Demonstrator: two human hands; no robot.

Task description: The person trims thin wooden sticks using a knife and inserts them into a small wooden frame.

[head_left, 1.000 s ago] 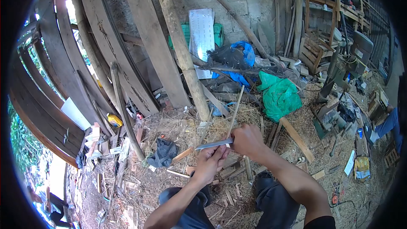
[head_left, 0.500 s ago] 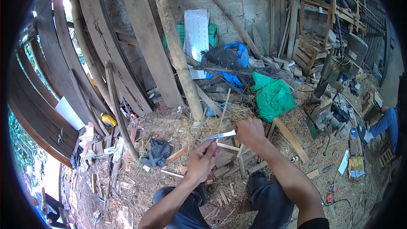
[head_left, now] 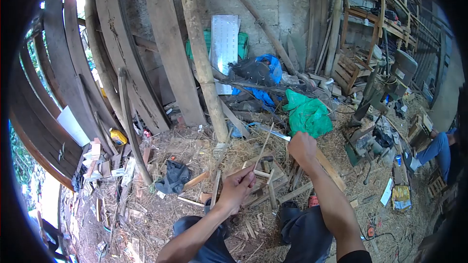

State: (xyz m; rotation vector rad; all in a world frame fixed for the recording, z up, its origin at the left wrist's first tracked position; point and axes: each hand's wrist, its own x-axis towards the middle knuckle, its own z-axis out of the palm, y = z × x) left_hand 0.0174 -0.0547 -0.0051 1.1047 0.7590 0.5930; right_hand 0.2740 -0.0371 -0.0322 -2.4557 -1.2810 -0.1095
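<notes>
My left hand [head_left: 237,188] is closed, pinching a thin wooden stick [head_left: 264,147] between thumb and fingers. The stick points up and slightly right, away from me. Held in my right hand [head_left: 303,150] is a knife [head_left: 281,135], its handle hidden by the closed fist. Its narrow, shiny blade extends up and left from the fist, close to the upper part of the stick. Whether the blade touches the stick I cannot tell. Below the hands, wood pieces [head_left: 273,187] lie on the ground in front of my legs.
A green plastic bag [head_left: 307,114] lies ahead on the right, and a dark plastic bag [head_left: 174,177] to the left. Planks [head_left: 170,44] and a pole [head_left: 199,48] lean at the wall. Another person's leg [head_left: 434,153] shows at far right. Straw and scraps cover the ground.
My right hand has moved the knife to the right and forward, away from my left fingers. My left hand still grips the stick, now slightly lower and leaning more to the right.
</notes>
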